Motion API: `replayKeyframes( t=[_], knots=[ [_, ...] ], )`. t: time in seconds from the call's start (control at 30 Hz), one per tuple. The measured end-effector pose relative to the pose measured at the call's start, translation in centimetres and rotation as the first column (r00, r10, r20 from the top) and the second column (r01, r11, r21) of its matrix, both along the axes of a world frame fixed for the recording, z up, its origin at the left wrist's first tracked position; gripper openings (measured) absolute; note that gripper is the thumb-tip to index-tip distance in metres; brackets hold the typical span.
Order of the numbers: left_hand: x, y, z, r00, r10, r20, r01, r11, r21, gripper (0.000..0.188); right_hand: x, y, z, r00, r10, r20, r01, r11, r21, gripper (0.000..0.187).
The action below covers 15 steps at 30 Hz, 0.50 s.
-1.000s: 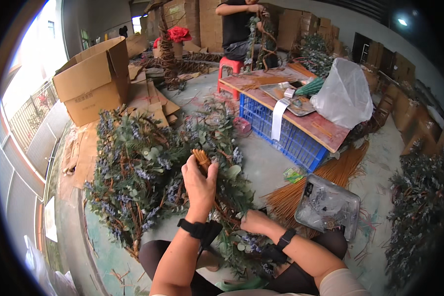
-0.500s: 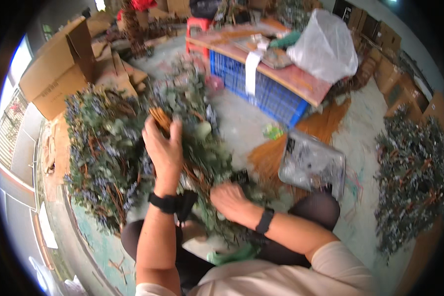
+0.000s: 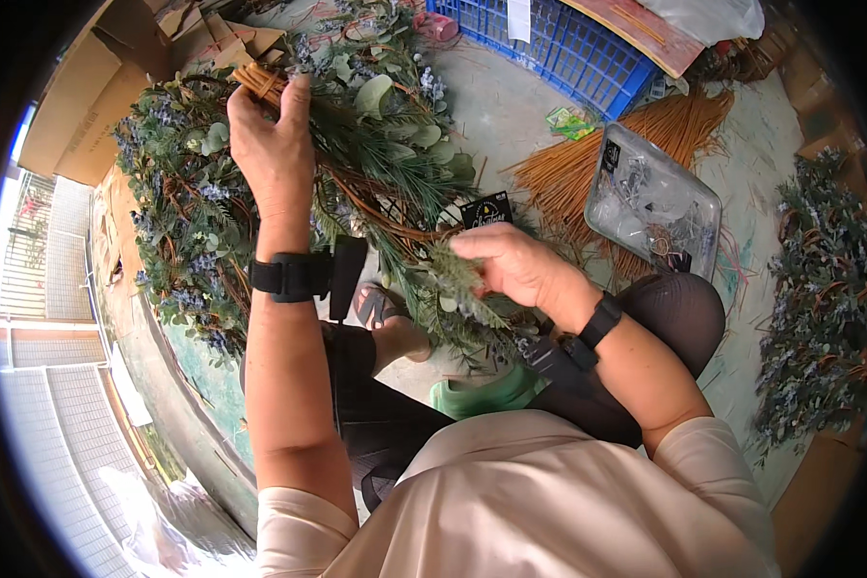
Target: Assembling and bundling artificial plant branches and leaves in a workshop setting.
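Turned since the earlier frame, the right hand (image 3: 522,265) curls around a green sprig (image 3: 464,277); the left hand (image 3: 275,159) pinches brown sticks (image 3: 258,81). I see the leafy vine (image 3: 387,175) slanting between them, lower end nearer the right.

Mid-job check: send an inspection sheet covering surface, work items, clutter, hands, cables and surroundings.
Surface: floor, greyish, littered in places.
Work items: leafy, twiggy greenery; bundle of brown sticks; black card.
Clutter: shallow tray holding crumpled plastic; loose stick pile; green packet.
Hands: left hand grips the bundle; right hand touches greenery, grip partly hidden.
Cables: nothing seen.
Surroundings: blue crate; cardboard box; more foliage at right.
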<state>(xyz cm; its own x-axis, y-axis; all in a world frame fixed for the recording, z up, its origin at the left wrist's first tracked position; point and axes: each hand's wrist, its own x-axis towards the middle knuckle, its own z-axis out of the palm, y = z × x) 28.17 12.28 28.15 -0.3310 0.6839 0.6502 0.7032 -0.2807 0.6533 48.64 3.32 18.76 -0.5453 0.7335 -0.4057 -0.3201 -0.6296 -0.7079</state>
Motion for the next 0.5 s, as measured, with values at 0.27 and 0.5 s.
replayKeyframes(
  t=[0.27,0.5],
  knots=[
    [-3.1,1.0,-0.4,1.000,0.026,-0.009,-0.027,0.999,-0.024,0.044,3.1,1.5,-3.5,0.959,-0.175,0.225,0.157,0.983,0.095,0.018],
    [-4.1,1.2,-0.6,0.999,0.041,-0.022,-0.042,0.999,-0.009,0.041,2.1,0.6,-4.2,0.896,-0.117,0.429,0.057,0.987,0.148,0.021]
  ],
)
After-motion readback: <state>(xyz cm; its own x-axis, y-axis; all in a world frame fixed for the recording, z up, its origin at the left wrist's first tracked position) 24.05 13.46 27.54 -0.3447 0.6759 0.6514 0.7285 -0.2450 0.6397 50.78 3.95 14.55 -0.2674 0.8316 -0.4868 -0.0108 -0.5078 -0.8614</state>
